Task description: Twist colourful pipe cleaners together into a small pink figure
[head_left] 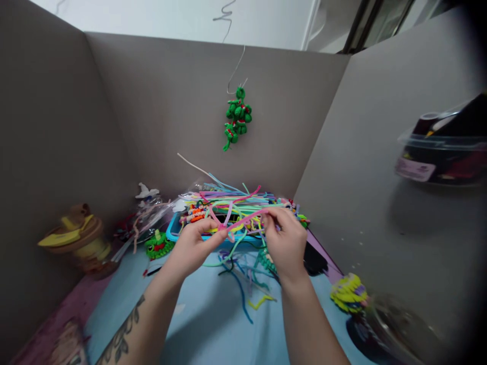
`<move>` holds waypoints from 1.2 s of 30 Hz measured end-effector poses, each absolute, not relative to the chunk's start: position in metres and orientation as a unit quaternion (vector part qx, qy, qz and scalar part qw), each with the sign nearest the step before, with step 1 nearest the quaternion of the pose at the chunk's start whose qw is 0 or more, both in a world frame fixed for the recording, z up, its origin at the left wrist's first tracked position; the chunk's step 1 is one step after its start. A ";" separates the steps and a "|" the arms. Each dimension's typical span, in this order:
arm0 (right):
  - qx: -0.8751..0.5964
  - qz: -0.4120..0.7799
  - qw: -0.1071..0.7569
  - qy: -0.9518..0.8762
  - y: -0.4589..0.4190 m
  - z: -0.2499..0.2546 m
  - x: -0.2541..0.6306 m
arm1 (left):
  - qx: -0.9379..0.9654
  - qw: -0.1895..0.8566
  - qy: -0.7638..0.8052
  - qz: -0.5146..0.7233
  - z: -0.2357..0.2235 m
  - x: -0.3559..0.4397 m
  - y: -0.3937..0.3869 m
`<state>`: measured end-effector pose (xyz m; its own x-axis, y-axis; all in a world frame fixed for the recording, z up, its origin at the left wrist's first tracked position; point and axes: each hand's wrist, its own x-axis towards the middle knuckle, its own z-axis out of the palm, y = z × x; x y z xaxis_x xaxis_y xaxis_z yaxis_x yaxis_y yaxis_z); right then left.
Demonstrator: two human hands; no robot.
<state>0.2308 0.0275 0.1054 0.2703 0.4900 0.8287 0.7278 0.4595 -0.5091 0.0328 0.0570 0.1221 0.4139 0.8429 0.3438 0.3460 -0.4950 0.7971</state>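
A pink pipe cleaner point(245, 219) is stretched between my two hands above the table. My left hand point(198, 243) pinches its left end, where it meets a small bunch of pipe cleaners in pink, lilac, yellow and mint that fan out and loop around. The fingertips of my right hand point(283, 238) are closed on the other end. Just behind the hands stands a blue tray point(173, 228) heaped with many-coloured pipe cleaners point(232, 195). Beneath them, loose pieces lie on the table, among them a blue pipe cleaner point(243, 296) and a bent yellow piece point(261, 303).
A green pipe-cleaner figure point(158, 245) sits left of the tray. Further left stands a brown and yellow container point(85, 238). At right lie a dark phone-like object point(315, 258), a yellow fuzzy piece point(349, 293) and a clear jar point(395, 324). Green ornaments point(238, 119) hang on the grey partition point(163, 101).
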 end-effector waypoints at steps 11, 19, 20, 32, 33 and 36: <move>-0.382 -0.076 0.725 -0.568 -0.004 0.120 0.203 | 0.778 0.350 0.348 0.390 0.119 0.035 0.055; -0.394 0.132 0.767 -0.489 0.008 0.116 0.205 | 0.813 0.322 0.321 0.364 0.124 0.035 0.052; -0.393 0.161 0.769 -0.478 0.010 0.115 0.206 | 0.816 0.323 0.316 0.359 0.124 0.035 0.052; -0.410 0.311 0.747 -0.422 0.017 0.114 0.209 | 0.839 0.341 0.272 0.325 0.124 0.035 0.051; -0.409 0.305 0.755 -0.413 0.017 0.115 0.209 | 0.846 0.343 0.266 0.311 0.124 0.034 0.052; -0.402 0.309 0.770 -0.387 0.017 0.117 0.211 | 0.860 0.346 0.254 0.275 0.124 0.033 0.053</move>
<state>0.2106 0.0174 0.1174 0.5099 0.7870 0.3473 -0.1658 0.4861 -0.8580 0.0335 0.0530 0.1240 0.7201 0.6272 0.2967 0.2467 -0.6311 0.7355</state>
